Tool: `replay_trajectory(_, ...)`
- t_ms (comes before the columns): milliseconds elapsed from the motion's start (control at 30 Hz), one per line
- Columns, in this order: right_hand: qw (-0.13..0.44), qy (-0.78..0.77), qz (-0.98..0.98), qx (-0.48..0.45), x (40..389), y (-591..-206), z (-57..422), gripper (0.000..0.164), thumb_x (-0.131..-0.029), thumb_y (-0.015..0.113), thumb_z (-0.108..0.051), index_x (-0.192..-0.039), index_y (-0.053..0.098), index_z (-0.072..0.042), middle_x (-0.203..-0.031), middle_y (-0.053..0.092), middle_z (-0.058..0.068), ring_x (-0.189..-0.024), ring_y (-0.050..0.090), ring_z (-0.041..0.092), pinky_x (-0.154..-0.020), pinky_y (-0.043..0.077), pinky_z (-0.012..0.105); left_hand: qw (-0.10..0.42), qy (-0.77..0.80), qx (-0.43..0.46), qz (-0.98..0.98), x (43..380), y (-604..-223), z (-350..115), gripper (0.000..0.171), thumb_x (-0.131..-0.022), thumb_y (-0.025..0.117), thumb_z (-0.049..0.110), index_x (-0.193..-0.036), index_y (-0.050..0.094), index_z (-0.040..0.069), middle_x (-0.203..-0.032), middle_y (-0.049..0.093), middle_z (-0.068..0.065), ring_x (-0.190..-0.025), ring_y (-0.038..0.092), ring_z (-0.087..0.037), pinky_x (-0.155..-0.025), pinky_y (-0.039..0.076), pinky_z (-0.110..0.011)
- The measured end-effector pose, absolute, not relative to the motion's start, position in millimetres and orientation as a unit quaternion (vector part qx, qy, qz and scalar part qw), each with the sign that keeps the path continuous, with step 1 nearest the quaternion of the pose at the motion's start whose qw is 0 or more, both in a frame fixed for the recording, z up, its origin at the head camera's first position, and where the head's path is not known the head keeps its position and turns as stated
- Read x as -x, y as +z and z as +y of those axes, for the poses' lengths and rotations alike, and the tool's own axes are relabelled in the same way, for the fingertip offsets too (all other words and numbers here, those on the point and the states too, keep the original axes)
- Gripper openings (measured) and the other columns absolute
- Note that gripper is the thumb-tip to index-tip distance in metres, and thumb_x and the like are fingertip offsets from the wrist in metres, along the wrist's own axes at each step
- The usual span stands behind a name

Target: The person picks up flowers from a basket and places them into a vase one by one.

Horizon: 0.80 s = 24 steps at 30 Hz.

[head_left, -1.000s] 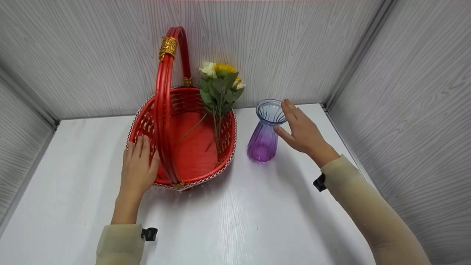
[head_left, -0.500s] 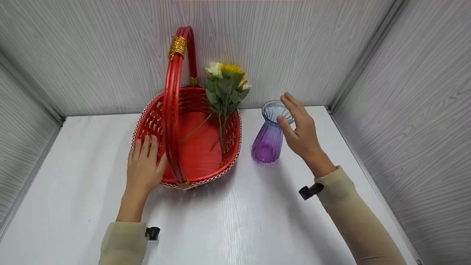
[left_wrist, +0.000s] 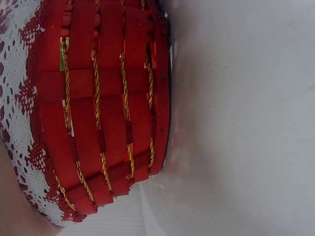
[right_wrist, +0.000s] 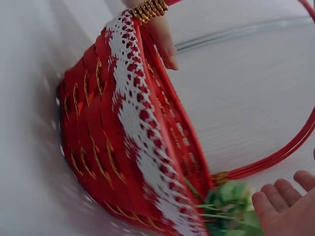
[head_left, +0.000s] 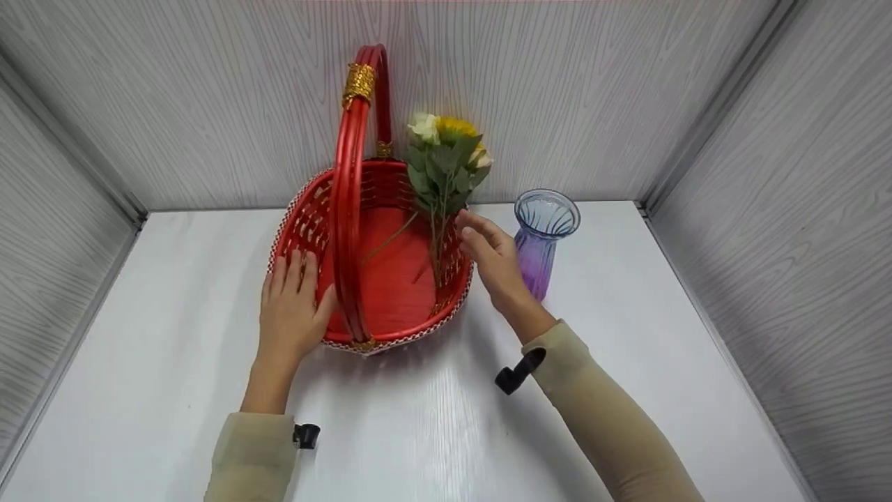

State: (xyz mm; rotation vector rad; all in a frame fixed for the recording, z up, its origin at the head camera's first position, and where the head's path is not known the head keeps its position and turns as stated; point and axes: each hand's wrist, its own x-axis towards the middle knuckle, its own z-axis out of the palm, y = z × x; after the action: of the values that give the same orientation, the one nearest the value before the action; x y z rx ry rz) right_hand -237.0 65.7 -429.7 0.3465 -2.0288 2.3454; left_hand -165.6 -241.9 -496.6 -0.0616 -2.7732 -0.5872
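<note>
A red woven basket with a tall arched handle and lace-trimmed rim stands on the white table. My left hand rests over its left front rim, fingers straight. Inside, against the right wall, leans a bunch of artificial flowers, white and yellow with green leaves; the blooms rise above the rim. My right hand is at the right rim close to the stems, fingers slightly bent and holding nothing. In the right wrist view that hand hovers beside the green leaves, apart from them.
A ribbed glass vase, blue above and purple below, stands upright right of the basket, partly behind my right hand. A grey wood-grain panel rises behind the basket, and another panel borders the table on the right.
My right hand has left the vase's mouth and moved left to the basket's right rim by the flowers. My left hand stays on the basket. The whole view has shifted slightly.
</note>
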Motion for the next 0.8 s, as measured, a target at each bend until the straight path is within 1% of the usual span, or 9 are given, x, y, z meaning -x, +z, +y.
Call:
replay_trajectory(100, -0.021, 0.777, -0.628, -0.037, 249, -442, 56, 0.043, -0.103, 0.05, -0.011, -0.142, 0.049, 0.005, -0.146, 0.05, 0.025, -0.137, 0.047, 0.034, -0.114, 0.039, 0.044, 0.157, -0.207, 0.021, -0.965, 166, -499, -239, 0.067, -0.102, 0.043, 0.043, -0.155, 0.032, 0.002, -0.161, 0.027, -0.024, -0.151, 0.015, -0.045, -0.121, 0.01, -0.059)
replay_trajectory(200, -0.039, 0.792, -0.609, 0.009, 261, -450, 49, 0.047, -0.103, 0.049, -0.014, -0.147, 0.044, 0.003, -0.151, 0.045, 0.022, -0.141, 0.043, 0.034, -0.116, 0.037, 0.042, 0.161, -0.208, 0.021, -0.964, 167, -500, -237, 0.068, -0.102, 0.044, 0.044, -0.154, 0.033, 0.002, -0.16, 0.028, -0.024, -0.15, 0.015, -0.045, -0.121, 0.01, -0.059)
replay_trajectory(300, -0.049, 0.805, -0.591, 0.032, 270, -455, 42, 0.05, -0.104, 0.048, -0.016, -0.15, 0.039, 0.0, -0.156, 0.039, 0.02, -0.144, 0.038, 0.03, -0.118, 0.032, 0.04, 0.158, -0.208, 0.021, -0.965, 166, -500, -237, 0.069, -0.102, 0.043, 0.046, -0.154, 0.032, 0.002, -0.161, 0.027, -0.024, -0.15, 0.014, -0.045, -0.121, 0.01, -0.059)
replay_trajectory(433, -0.067, 0.82, -0.567, 0.047, 279, -461, 33, 0.054, -0.106, 0.043, -0.018, -0.156, 0.028, -0.003, -0.163, 0.026, 0.017, -0.151, 0.024, 0.027, -0.123, 0.02, 0.039, 0.15, -0.205, 0.017, -0.967, 165, -499, -238, 0.07, -0.102, 0.042, 0.047, -0.155, 0.031, 0.003, -0.161, 0.025, -0.024, -0.151, 0.013, -0.045, -0.121, 0.01, -0.06)
replay_trajectory(567, -0.087, 0.828, -0.55, 0.067, 287, -464, 26, 0.057, -0.107, 0.042, -0.02, -0.158, 0.022, -0.006, -0.165, 0.02, 0.013, -0.154, 0.015, 0.026, -0.125, 0.011, 0.039, 0.15, -0.207, 0.015, -0.967, 164, -499, -239, 0.069, -0.102, 0.044, 0.046, -0.155, 0.032, 0.003, -0.161, 0.026, -0.023, -0.151, 0.013, -0.044, -0.121, 0.009, -0.059)
replay_trajectory(633, -0.096, 0.83, -0.544, 0.074, 290, -464, 22, 0.058, -0.107, 0.042, -0.022, -0.159, 0.021, -0.007, -0.166, 0.019, 0.012, -0.154, 0.012, 0.026, -0.125, 0.008, 0.04, 0.158, -0.208, 0.017, -0.965, 163, -499, -240, 0.068, -0.102, 0.045, 0.045, -0.154, 0.034, 0.003, -0.16, 0.028, -0.024, -0.15, 0.015, -0.045, -0.121, 0.009, -0.059)
replay_trajectory(800, -0.119, 0.828, -0.543, 0.077, 296, -465, 16, 0.061, -0.106, 0.043, -0.023, -0.16, 0.017, -0.009, -0.167, 0.016, 0.01, -0.155, 0.006, 0.027, -0.125, 0.004, 0.042, 0.207, -0.225, 0.033, -0.952, 164, -505, -242, 0.061, -0.101, 0.046, 0.044, -0.151, 0.044, 0.009, -0.156, 0.04, -0.019, -0.146, 0.028, -0.042, -0.12, 0.012, -0.06)
